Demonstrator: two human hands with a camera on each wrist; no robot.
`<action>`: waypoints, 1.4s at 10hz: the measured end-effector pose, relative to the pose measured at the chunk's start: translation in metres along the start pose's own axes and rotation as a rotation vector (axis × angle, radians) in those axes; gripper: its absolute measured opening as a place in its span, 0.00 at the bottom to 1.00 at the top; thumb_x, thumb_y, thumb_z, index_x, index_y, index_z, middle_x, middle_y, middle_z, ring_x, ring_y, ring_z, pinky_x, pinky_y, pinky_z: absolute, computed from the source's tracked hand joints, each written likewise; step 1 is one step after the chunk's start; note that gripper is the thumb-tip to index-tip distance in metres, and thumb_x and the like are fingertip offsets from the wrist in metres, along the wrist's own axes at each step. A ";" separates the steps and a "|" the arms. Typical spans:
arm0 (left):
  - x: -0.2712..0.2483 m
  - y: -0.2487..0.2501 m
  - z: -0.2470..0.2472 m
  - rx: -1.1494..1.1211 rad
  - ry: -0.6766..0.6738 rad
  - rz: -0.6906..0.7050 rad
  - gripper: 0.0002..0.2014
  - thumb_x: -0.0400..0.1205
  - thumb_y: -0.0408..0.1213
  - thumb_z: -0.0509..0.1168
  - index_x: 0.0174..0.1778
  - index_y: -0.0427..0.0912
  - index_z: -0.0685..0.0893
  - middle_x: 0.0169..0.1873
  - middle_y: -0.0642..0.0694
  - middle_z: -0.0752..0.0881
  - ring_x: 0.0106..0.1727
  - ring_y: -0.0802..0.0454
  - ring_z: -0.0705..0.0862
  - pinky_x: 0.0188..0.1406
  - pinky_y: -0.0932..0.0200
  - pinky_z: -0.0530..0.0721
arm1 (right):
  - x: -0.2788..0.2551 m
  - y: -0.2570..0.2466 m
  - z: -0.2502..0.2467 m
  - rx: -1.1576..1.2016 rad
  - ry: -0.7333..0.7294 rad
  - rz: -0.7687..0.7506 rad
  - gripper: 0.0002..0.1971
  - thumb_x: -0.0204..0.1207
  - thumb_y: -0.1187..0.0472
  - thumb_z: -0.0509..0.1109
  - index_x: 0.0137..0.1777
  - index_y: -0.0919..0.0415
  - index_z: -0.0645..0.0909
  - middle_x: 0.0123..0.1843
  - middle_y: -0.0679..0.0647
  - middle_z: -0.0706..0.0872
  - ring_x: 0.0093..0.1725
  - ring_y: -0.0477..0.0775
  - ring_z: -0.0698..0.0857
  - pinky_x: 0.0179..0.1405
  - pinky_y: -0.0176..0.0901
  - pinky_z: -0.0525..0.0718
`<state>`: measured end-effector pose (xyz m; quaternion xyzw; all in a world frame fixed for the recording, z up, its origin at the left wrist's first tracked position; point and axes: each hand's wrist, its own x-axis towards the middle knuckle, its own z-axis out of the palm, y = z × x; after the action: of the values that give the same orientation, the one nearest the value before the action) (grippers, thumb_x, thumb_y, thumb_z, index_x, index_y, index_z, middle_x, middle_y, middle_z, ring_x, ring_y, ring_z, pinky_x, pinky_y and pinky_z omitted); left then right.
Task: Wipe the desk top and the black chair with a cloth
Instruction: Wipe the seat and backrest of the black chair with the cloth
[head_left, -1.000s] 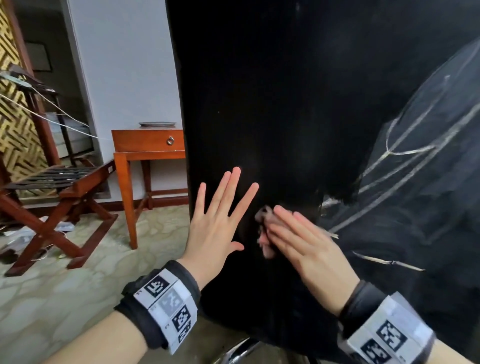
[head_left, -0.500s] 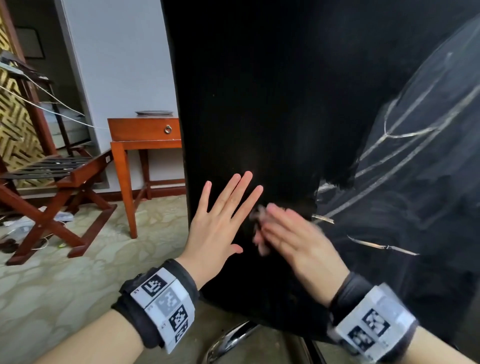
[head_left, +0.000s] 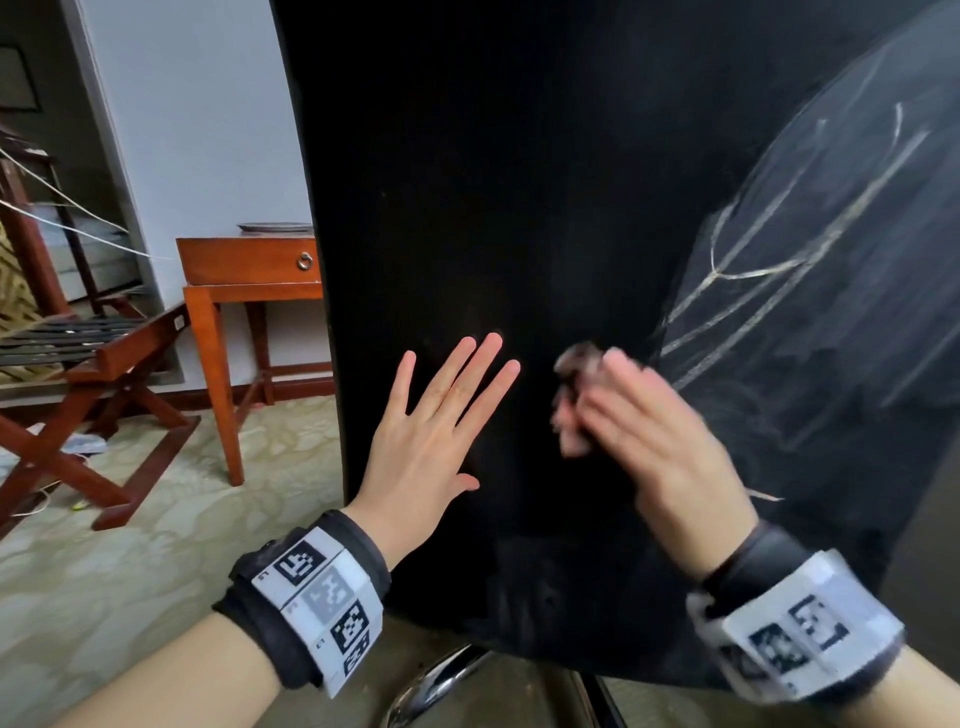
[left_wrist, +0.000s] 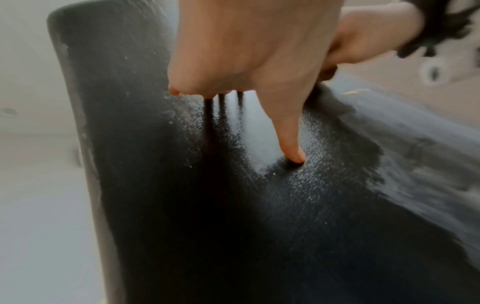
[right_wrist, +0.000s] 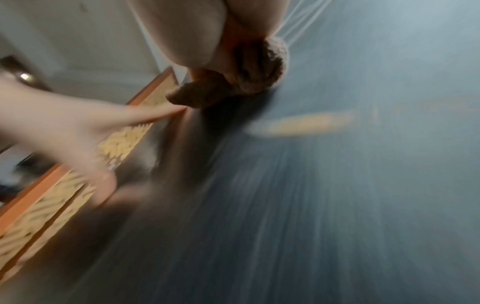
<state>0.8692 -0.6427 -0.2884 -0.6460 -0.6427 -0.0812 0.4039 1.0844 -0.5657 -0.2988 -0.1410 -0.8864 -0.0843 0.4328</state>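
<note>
Over at the far left stand a slatted folding rack (head_left: 78, 353) and a wooden side table (head_left: 249, 260), both rigid and out of play. Next, the left hand (head_left: 431, 441) lies flat, fingers spread wide, against the black board (head_left: 467, 182): a stiff, upright, matte panel with a fine grain, likely to sway unless braced like this. Just right of it, the cloth (head_left: 574, 395), a small brown knitted wad, soft and light, is bunched in the right hand (head_left: 654, 447) and pressed on the board; it is best gripped as a ball. Farther right show pale chalk lines (head_left: 753, 270) and dusty grey smears.
</note>
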 end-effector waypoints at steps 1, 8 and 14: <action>0.000 0.004 0.001 0.009 -0.005 -0.020 0.66 0.60 0.59 0.79 0.84 0.45 0.41 0.83 0.41 0.41 0.84 0.44 0.44 0.80 0.35 0.50 | 0.038 0.029 -0.046 -0.212 0.249 -0.060 0.20 0.85 0.73 0.48 0.66 0.71 0.79 0.71 0.64 0.76 0.77 0.64 0.68 0.75 0.61 0.68; -0.006 0.003 0.005 -0.025 0.054 0.026 0.59 0.64 0.51 0.79 0.84 0.43 0.47 0.83 0.42 0.47 0.84 0.47 0.48 0.80 0.39 0.53 | -0.028 -0.011 0.015 0.813 0.207 0.480 0.19 0.85 0.70 0.48 0.70 0.59 0.73 0.61 0.42 0.87 0.60 0.41 0.85 0.55 0.31 0.82; -0.054 -0.006 0.051 0.049 -0.105 0.188 0.62 0.65 0.56 0.78 0.84 0.43 0.42 0.83 0.44 0.41 0.84 0.46 0.45 0.80 0.37 0.50 | -0.099 -0.021 0.088 1.360 0.048 0.469 0.22 0.86 0.70 0.41 0.78 0.76 0.60 0.78 0.72 0.64 0.79 0.66 0.62 0.82 0.50 0.54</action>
<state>0.8335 -0.6529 -0.3532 -0.6968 -0.6013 0.0069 0.3910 1.0703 -0.5792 -0.4310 -0.0251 -0.6793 0.5787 0.4507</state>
